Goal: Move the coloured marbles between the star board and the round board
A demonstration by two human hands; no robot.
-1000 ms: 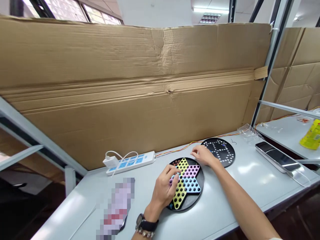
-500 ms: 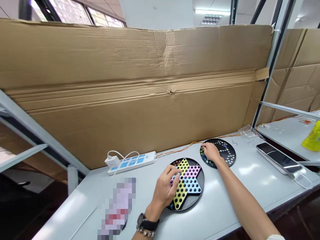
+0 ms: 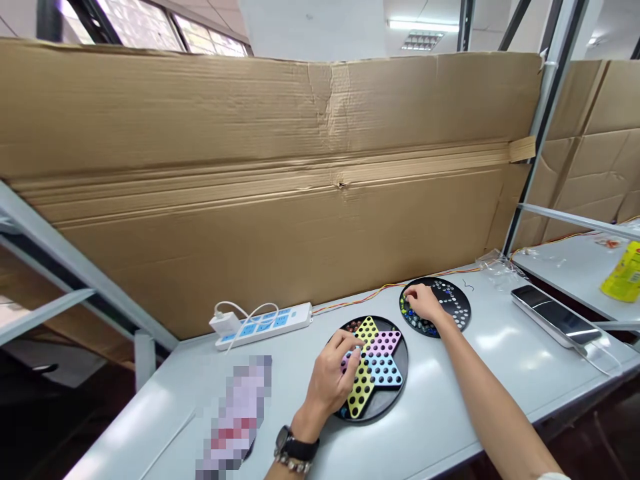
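Observation:
A round black Chinese checkers board point(image 3: 381, 370) with a star of yellow, pink and blue points full of dark holes lies on the table. My left hand point(image 3: 333, 373) rests over its left side, fingers curled and thumb drawn in; whatever they may hold is too small to name. Farther right is a round black tray point(image 3: 456, 308) with many small glass marbles point(image 3: 447, 287) around its edge. My right hand point(image 3: 424, 303) reaches into the tray's left side, fingertips pinched down at yellow and green marbles. The hand hides what is between those fingertips.
A white power strip point(image 3: 265, 325) with a plugged-in charger stands at the back left. A phone point(image 3: 555, 313) lies on a white block at the right. A pixelated item point(image 3: 240, 413) sits front left. Cardboard point(image 3: 280, 253) walls the table's back edge.
My right fingertips have shifted very slightly among the marbles at the tray's left side. My left hand stays in place over the board.

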